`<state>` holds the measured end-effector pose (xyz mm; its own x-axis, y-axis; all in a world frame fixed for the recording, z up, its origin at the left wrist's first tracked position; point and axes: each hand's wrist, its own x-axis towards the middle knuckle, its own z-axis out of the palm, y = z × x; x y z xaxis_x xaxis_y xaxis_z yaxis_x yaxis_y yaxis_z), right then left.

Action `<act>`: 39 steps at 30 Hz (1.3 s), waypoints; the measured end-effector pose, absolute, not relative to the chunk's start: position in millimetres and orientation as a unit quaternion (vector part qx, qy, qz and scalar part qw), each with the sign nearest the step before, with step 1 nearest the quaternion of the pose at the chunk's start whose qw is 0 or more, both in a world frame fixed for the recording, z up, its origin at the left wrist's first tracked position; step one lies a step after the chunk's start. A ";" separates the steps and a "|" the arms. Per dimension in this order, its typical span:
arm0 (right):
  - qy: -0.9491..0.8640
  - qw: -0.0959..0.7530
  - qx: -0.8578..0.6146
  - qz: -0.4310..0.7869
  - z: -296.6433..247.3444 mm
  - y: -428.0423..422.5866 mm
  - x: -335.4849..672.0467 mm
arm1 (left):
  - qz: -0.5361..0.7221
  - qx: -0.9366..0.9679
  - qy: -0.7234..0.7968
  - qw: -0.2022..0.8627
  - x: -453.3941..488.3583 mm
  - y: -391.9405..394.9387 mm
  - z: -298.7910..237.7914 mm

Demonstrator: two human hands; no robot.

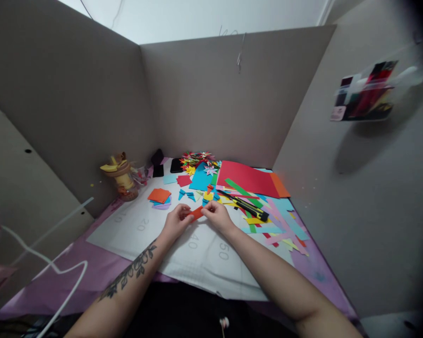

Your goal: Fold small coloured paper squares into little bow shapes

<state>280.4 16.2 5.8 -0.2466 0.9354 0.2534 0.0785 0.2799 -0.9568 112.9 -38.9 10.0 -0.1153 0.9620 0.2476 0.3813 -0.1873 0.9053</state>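
Between my two hands is a small folded piece of orange paper [196, 214]. My left hand [178, 218] pinches its left end, and my right hand [216, 215] pinches its right end. Both are low over the white sheet with printed numbers [176, 253]. To the left lies a stack of paper squares [159, 196], orange on top with blue and lilac below. Just beyond my fingers are small folded blue pieces [186, 195] and a yellow piece [208, 196]. A black and yellow utility knife [248, 208] rests to the right of my right hand.
Cut paper strips [278, 227] are scattered at the right. Behind them lie large red sheets [246, 178]. Folded paper stars [197, 159] are heaped at the back. A pot-like ornament [123, 178] stands at left. Grey panels [229, 103] enclose the table; a clear pouch [368, 96] hangs at right.
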 end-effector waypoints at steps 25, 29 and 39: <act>-0.658 0.476 -0.368 0.452 6.6 11.1 278.1 | 0.477 0.599 0.572 0.293 112.5 -39.8 10.5; -0.688 0.445 -0.366 0.441 5.9 8.1 276.8 | 0.477 0.611 0.571 0.270 111.8 -39.2 8.8; -0.674 0.469 -0.387 0.419 10.1 3.4 275.7 | 0.433 0.644 0.582 0.244 113.0 -39.3 8.8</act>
